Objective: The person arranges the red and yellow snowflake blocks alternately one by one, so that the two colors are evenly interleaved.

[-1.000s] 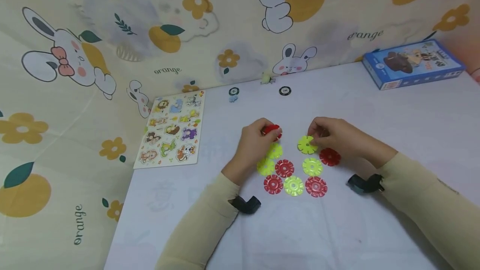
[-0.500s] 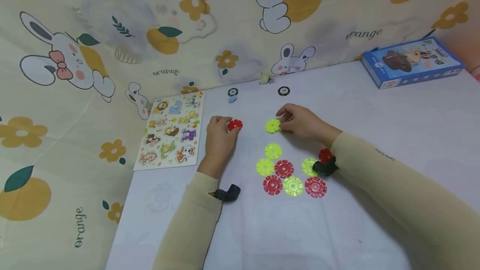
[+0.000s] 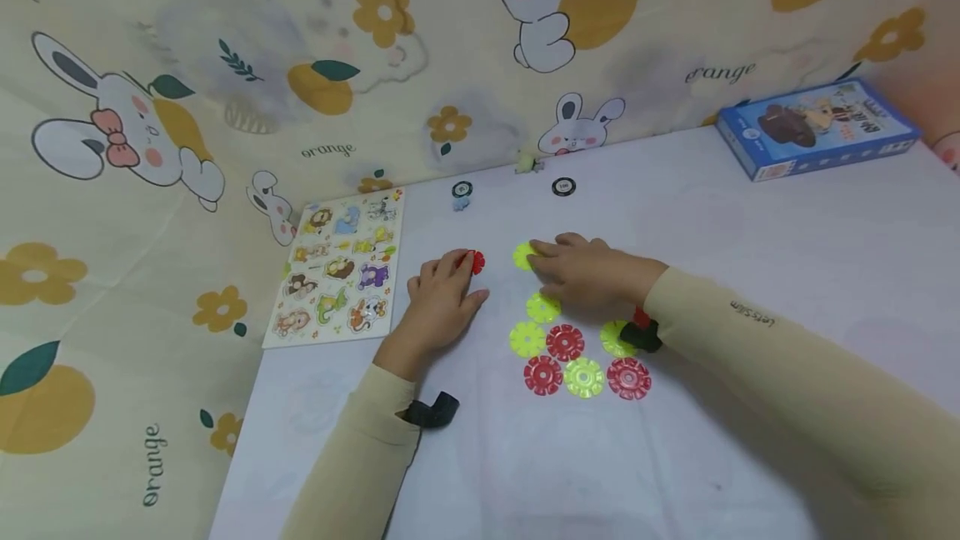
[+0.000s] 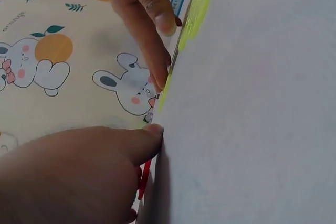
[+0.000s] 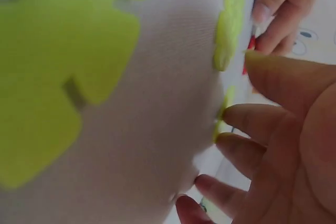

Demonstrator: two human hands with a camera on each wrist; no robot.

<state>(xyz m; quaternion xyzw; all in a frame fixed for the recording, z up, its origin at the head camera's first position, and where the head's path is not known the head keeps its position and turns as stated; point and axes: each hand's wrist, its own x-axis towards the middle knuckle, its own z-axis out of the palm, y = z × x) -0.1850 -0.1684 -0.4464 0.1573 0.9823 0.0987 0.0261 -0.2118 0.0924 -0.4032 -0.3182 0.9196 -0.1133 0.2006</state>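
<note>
1. Cream fabric printed with rabbits, oranges and flowers (image 3: 112,232) hangs along the left and back of the white-covered table (image 3: 525,465).
2. On the table's left side lies a pale rectangular puzzle board with colourful animal pictures (image 3: 393,257).
3. The left hand (image 3: 438,302), in a beige sleeve (image 3: 352,457) with a black curved wrist mount (image 3: 432,412), touches a red flower-shaped slotted disc (image 3: 478,263) lying on the table. Its grip is loose: the fingertips rest on the disc, the thumb spread apart.
4. Behind it are a round black-and-white chip (image 3: 462,189) and, just in front of that chip, a tiny light-blue figure (image 3: 461,203).
5. A lime-yellow flower-shaped slotted disc (image 3: 522,256) lies under the fingertips of the right hand (image 3: 592,272). That grip is unclenched too, the fingers extended and the thumb apart.
6. Farther back are a small pale-green figure (image 3: 528,162) and a second black-and-white chip (image 3: 564,187).
7. In front of the right hand sit more red and lime slotted discs (image 3: 565,342), some touching; the hand and its wrist mount partly cover a few.
8. At far right, near the back, lies a blue printed cardboard box (image 3: 817,127).
</note>
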